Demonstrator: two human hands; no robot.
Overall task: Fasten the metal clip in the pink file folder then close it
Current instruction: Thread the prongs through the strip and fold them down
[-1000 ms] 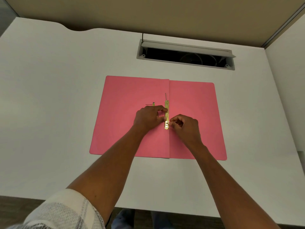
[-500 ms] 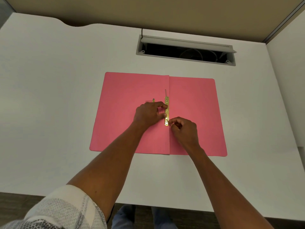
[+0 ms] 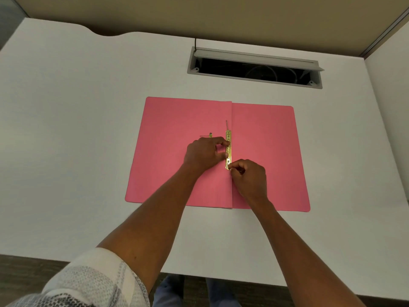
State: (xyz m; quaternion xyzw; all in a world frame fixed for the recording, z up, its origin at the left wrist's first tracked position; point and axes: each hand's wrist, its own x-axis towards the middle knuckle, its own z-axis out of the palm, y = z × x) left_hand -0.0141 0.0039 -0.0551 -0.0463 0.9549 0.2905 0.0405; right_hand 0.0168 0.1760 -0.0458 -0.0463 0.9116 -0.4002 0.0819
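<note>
Pink folder [image 3: 172, 151] lies open on the bench [image 3: 88, 107], left hand [image 3: 203, 152] pinning the gold clip [image 3: 228, 138] at the spine to steady it while right hand [image 3: 249, 176] pinches its lower end, seemingly to lock it.

The file folder [image 3: 177, 151] lies open on the table [image 3: 66, 129], the metal clip [image 3: 228, 149] along its centre fold. A small loose piece [image 3: 209, 135], perhaps a clip part, lies left of it. Behind the folder is a cable slot [image 3: 254, 67].
</note>
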